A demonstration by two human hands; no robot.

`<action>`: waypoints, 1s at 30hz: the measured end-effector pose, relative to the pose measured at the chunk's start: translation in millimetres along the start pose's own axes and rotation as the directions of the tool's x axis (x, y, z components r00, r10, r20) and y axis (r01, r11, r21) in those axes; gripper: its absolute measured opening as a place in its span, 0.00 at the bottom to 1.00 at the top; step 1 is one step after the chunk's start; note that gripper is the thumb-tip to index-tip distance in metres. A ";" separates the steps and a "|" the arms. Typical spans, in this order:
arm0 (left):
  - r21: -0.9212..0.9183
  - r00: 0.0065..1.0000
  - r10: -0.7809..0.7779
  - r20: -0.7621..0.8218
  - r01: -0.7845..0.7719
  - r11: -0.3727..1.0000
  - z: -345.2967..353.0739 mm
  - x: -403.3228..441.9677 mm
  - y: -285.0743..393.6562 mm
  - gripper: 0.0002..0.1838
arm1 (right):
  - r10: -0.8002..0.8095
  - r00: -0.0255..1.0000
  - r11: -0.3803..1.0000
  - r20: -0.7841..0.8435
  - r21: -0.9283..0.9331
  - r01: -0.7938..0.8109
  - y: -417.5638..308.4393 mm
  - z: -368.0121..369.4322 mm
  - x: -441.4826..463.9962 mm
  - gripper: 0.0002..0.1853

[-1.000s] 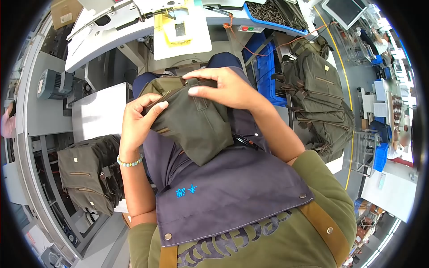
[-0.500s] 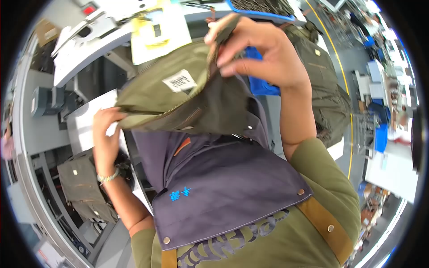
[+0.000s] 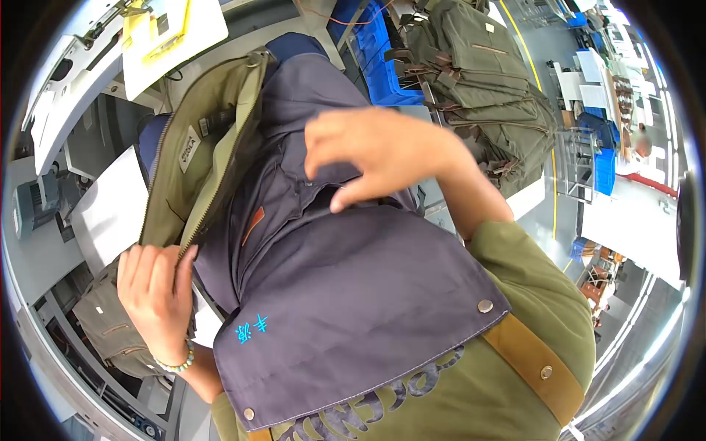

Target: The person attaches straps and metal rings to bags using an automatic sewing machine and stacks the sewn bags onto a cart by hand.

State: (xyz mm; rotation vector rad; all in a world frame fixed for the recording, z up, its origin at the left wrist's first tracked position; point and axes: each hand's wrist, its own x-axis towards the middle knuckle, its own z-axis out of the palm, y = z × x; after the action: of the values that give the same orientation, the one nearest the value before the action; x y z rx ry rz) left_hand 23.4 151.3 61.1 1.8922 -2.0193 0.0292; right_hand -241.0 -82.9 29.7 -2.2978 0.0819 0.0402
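An olive-green zippered bag (image 3: 170,192) hangs open at the left of my lap, its pale lining and a white label (image 3: 189,150) showing inside. My left hand (image 3: 156,290) is closed on the near end of its zipped edge. The bag's far end leans against my dark apron (image 3: 353,287). My right hand (image 3: 375,151) hovers over the apron near its pocket opening, fingers apart and curved, holding nothing. It is slightly smeared by motion.
Several olive backpacks (image 3: 485,95) are stacked at the right beside a blue crate (image 3: 379,55). Another bag (image 3: 110,316) lies at lower left. A sewing machine table (image 3: 62,95) with a yellow sheet (image 3: 173,37) stands ahead on the left.
My right hand has let go of the bag's far end and moved down over the apron. The bag has swung left and lower, with my left hand still gripping it.
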 end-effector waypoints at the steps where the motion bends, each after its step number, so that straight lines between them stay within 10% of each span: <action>1: -0.008 0.999 -0.025 -0.024 0.025 1.000 0.6 2.3 -1.3 0.13 | 0.030 0.998 0.994 0.055 -0.103 -0.024 -3.9 8.2 1.4 0.20; 5: -0.078 0.995 -0.072 -0.063 0.067 0.995 2.0 8.2 -2.4 0.13 | 0.048 0.999 0.965 0.000 -0.258 -0.047 1.4 39.3 18.7 0.10; 14: -0.160 0.999 -0.046 -0.017 0.043 0.986 -2.2 3.8 -1.2 0.13 | -0.016 0.994 0.947 0.105 0.321 -0.019 7.0 39.0 32.7 0.08; 19: -0.173 0.999 -0.049 -0.002 0.048 0.984 -6.2 -3.9 -0.2 0.13 | 0.033 0.906 0.973 -0.423 0.222 0.068 -11.8 10.0 68.4 0.14; 24: -0.145 0.998 -0.045 0.050 0.052 0.988 -17.0 2.0 -6.3 0.17 | -0.157 0.984 0.964 -0.086 -0.229 0.134 -24.8 54.1 97.4 0.10; 30: 0.036 0.979 -0.137 0.148 0.133 0.990 -33.0 3.6 -41.6 0.21 | -0.171 0.985 0.952 -0.011 -0.259 0.162 -50.8 28.9 78.7 0.10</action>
State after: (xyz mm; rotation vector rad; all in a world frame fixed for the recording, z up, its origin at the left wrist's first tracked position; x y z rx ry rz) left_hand 71.9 152.6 83.0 2.1003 -1.9881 -0.1276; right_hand -158.9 -31.2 43.9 -2.5570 -0.1065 -0.0796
